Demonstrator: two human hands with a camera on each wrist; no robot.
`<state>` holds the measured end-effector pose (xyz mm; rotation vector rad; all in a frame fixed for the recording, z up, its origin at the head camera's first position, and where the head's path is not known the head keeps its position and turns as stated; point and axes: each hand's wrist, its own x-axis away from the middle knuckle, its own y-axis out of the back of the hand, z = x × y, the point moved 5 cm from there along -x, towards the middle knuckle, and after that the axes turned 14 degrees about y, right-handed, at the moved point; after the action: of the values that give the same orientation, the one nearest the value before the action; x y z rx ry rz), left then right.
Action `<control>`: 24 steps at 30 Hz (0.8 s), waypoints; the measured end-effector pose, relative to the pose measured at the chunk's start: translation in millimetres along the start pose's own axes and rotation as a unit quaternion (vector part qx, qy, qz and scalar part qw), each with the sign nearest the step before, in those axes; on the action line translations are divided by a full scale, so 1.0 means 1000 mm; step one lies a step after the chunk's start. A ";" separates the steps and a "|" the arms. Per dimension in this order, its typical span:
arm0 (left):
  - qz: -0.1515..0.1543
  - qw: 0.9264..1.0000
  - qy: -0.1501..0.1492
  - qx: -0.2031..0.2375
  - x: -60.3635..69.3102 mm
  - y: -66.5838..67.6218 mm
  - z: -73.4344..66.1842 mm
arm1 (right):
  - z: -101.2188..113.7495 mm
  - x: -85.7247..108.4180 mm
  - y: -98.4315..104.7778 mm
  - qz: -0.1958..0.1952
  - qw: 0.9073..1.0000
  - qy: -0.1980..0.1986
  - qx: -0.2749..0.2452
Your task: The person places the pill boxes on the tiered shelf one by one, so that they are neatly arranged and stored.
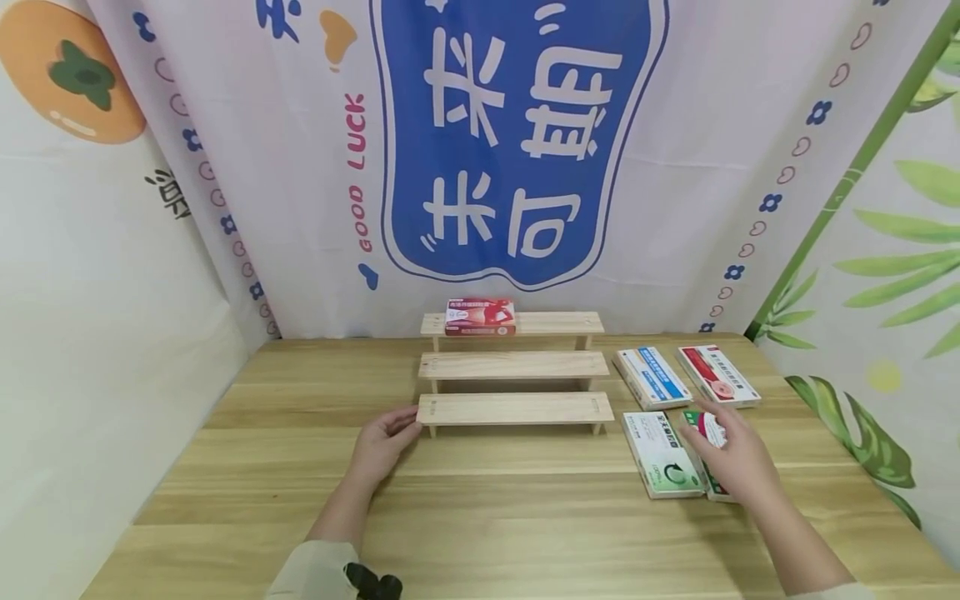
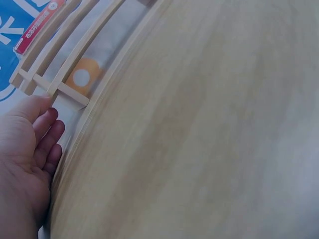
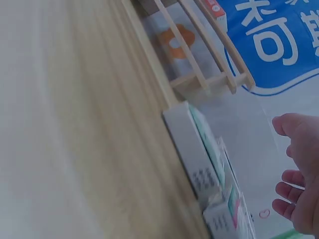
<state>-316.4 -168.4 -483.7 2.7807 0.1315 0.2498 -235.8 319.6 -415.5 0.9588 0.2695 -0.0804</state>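
A three-step wooden display rack (image 1: 516, 408) stands at the back middle of the table. My left hand (image 1: 385, 446) holds the left end of its lowest step, thumb against the wood in the left wrist view; the index finger is largely hidden there. A red medicine box (image 1: 480, 317) lies on the left part of the top step. Above a green-and-white medicine box (image 1: 705, 427) at the right hovers my right hand (image 1: 735, 457), partly covering it. In the right wrist view that hand's fingers are loosely bent, with nothing between them. A white-and-green medicine box (image 1: 660, 454) lies just left of it.
Behind those two boxes lie a blue-and-white medicine box (image 1: 652, 377) and a red-and-white one (image 1: 718, 375), right of the rack. A printed cloth (image 1: 315, 208) hangs along the table's back edge. The wooden table (image 1: 495, 517) stretches in front of the rack.
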 end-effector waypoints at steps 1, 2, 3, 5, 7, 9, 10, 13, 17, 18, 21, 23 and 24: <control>0.001 1.000 -0.003 -0.001 0.000 0.000 0.000 | -0.004 0.005 0.001 -0.003 1.000 -0.002 0.002; 0.003 1.000 -0.004 0.001 0.000 0.000 0.000 | -0.007 0.010 0.002 -0.003 1.000 -0.003 0.003; 0.003 1.000 -0.006 0.000 0.000 0.000 -0.001 | -0.010 0.014 0.003 -0.007 1.000 -0.004 0.005; 0.005 1.000 -0.004 0.003 0.000 0.000 -0.001 | -0.015 0.022 0.004 -0.007 1.000 -0.006 0.007; 0.007 1.000 -0.006 0.001 0.000 0.000 -0.001 | -0.020 0.030 0.004 -0.008 1.000 -0.009 0.016; 0.009 1.000 -0.004 0.002 -0.001 -0.001 -0.001 | -0.024 0.037 0.004 -0.014 1.000 -0.010 0.025; 0.009 1.000 -0.003 0.003 -0.001 -0.001 -0.001 | -0.026 0.040 0.004 -0.017 0.999 -0.009 0.030; 0.009 1.000 -0.005 0.003 0.000 0.000 -0.001 | -0.031 0.049 0.003 -0.025 0.999 -0.011 0.042; 0.009 1.000 -0.001 0.003 0.001 0.000 -0.002 | -0.040 0.057 -0.001 -0.009 0.998 -0.033 0.051; 0.009 1.000 -0.001 0.001 0.001 0.000 -0.002 | -0.043 0.059 -0.002 -0.002 0.998 -0.041 0.053; 0.011 1.000 0.002 0.003 0.001 0.000 -0.003 | -0.049 0.062 -0.006 0.023 0.996 -0.064 0.058; 0.012 1.000 0.002 0.003 0.001 -0.001 -0.002 | -0.052 0.064 -0.007 0.029 0.995 -0.071 0.062; 0.013 1.000 0.000 0.002 0.001 -0.001 -0.003 | -0.053 0.064 -0.008 0.031 0.995 -0.073 0.063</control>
<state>-315.9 -166.8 -481.4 2.7879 0.0946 0.2561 -185.9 361.8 -467.4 1.0794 0.0996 -0.1114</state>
